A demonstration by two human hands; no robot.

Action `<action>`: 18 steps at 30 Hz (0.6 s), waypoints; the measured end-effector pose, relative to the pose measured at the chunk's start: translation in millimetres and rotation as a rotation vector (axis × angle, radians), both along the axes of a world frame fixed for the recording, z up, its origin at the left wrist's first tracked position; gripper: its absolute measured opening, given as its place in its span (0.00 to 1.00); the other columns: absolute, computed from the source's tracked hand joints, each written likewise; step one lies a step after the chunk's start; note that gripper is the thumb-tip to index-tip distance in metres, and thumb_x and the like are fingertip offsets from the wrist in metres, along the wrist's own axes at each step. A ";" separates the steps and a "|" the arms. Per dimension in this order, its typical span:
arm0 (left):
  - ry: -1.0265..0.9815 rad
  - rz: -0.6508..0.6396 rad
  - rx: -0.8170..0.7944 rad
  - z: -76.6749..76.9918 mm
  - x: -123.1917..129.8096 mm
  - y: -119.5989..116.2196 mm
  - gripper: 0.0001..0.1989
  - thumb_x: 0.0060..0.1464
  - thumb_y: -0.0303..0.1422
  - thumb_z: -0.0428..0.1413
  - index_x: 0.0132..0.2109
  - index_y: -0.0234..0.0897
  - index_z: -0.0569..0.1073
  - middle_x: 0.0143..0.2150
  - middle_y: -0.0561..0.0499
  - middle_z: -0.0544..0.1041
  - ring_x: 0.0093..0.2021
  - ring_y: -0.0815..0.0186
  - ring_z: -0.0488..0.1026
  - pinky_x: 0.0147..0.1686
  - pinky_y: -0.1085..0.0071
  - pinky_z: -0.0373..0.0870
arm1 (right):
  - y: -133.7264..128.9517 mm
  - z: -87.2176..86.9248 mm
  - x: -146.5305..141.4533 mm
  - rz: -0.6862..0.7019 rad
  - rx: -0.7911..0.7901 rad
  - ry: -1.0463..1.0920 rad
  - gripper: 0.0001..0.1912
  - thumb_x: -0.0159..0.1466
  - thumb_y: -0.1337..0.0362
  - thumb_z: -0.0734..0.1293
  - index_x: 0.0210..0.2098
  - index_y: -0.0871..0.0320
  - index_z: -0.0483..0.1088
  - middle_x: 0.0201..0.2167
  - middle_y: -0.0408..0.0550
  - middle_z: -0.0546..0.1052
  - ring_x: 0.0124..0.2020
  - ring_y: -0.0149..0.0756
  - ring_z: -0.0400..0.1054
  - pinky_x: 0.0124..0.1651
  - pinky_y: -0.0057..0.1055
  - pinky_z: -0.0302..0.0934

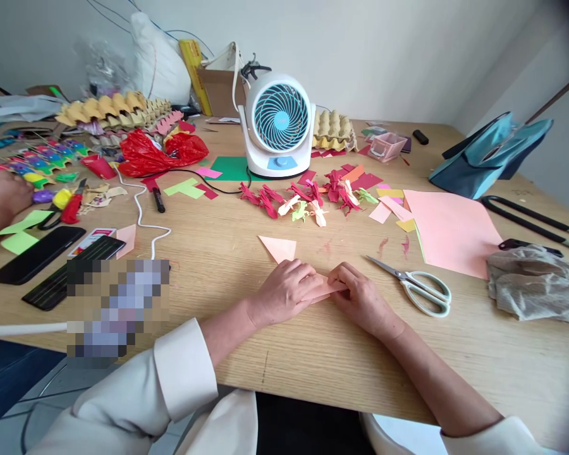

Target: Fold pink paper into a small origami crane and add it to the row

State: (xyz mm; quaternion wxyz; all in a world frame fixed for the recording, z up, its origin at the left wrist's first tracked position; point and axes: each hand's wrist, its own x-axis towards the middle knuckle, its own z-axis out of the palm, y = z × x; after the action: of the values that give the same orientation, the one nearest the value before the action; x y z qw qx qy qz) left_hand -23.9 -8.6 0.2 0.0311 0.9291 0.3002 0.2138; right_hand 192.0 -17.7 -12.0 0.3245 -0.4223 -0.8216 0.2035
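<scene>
Between my two hands lies a small folded piece of pale pink paper, close to the tabletop. My left hand presses on its left part with bent fingers. Pinched at the paper's right end are the thumb and forefinger of my right hand. Just beyond my left hand, a pink paper triangle rests on the wood. Scissors with pale handles lie right of my right hand, their blades pointing left. Part of the folded paper is hidden under my fingers.
A white fan stands at the back. Several folded paper figures lie before it. A large pink sheet is at right, near a blue bag. At left are a red plastic bag, egg trays and another person's arm.
</scene>
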 end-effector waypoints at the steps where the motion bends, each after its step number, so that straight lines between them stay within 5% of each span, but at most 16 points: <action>1: 0.013 -0.004 0.002 -1.1 1.0 -0.5 0.11 0.64 0.34 0.50 0.51 0.38 0.71 0.43 0.46 0.75 0.44 0.59 0.70 0.45 0.63 0.65 | -0.3 -0.2 0.5 0.007 -0.012 -0.021 0.12 0.56 0.79 0.60 0.33 0.56 0.63 0.33 0.45 0.69 0.30 0.32 0.65 0.32 0.27 0.58; 8: 0.080 0.001 -0.011 -8.7 1.6 0.8 0.07 0.64 0.29 0.49 0.45 0.36 0.71 0.41 0.46 0.73 0.44 0.61 0.71 0.46 0.64 0.68 | -3.6 9.0 3.3 0.074 0.037 -0.179 0.08 0.61 0.75 0.63 0.32 0.56 0.64 0.32 0.46 0.70 0.32 0.35 0.66 0.34 0.29 0.60; 18: 0.138 0.009 0.001 -5.8 3.8 -3.0 0.08 0.63 0.36 0.53 0.43 0.36 0.71 0.42 0.46 0.72 0.43 0.60 0.69 0.43 0.64 0.68 | -6.4 10.8 8.9 0.113 0.133 -0.302 0.04 0.67 0.67 0.64 0.35 0.56 0.69 0.35 0.50 0.72 0.36 0.39 0.66 0.39 0.34 0.61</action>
State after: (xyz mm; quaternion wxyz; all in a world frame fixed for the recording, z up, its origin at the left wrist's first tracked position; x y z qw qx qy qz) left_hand -20.1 -11.6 -5.5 0.0089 0.9403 0.3057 0.1494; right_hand 200.9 -24.1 -1.2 0.2124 -0.3788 -0.8951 0.1008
